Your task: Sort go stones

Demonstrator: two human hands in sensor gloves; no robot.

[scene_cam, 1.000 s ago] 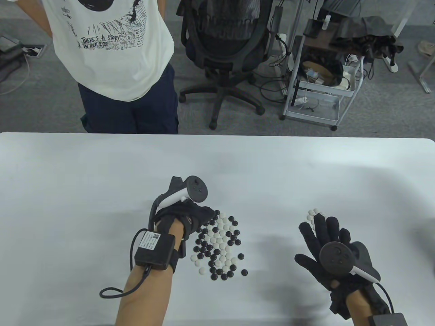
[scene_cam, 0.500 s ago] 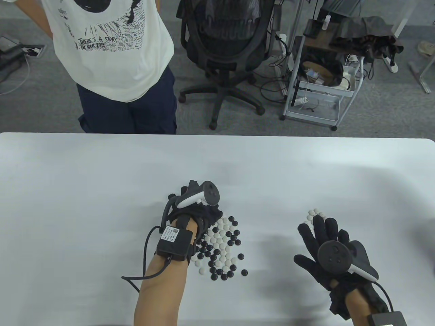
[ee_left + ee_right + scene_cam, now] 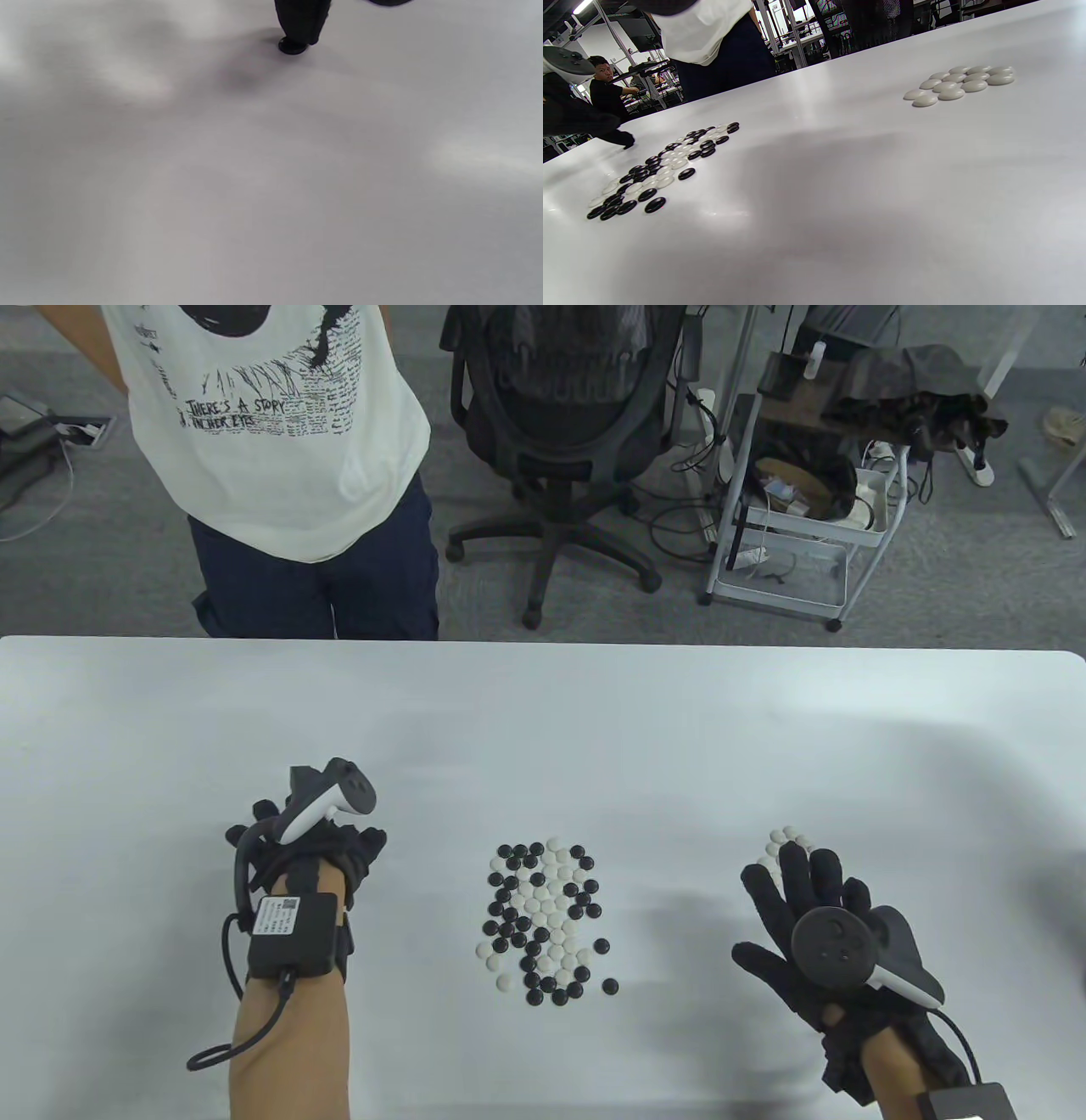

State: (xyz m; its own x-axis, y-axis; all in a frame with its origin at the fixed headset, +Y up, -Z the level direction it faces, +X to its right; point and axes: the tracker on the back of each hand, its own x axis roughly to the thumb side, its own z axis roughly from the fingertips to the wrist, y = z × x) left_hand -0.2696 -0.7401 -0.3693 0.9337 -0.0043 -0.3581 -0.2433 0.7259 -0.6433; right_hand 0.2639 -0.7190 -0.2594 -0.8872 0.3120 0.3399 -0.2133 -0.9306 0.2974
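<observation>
Sorting in progress: black stone (image 3: 292,45) being set down well left of the mixed pile (image 3: 545,922).

Left hand (image 3: 297,857) fingers (image 3: 302,19) at the stone on the worktop (image 3: 543,712); pinching or merely touching, cannot tell. Right hand (image 3: 814,916) flat, fingers released, beside white group (image 3: 961,82) right of pile. Judged next: release, return to pile, pinch another black stone.

black sensor gloves (image 3: 797,916), white-handled trackers (image 3: 327,802), cabled wrist boxes (image 3: 288,937)
</observation>
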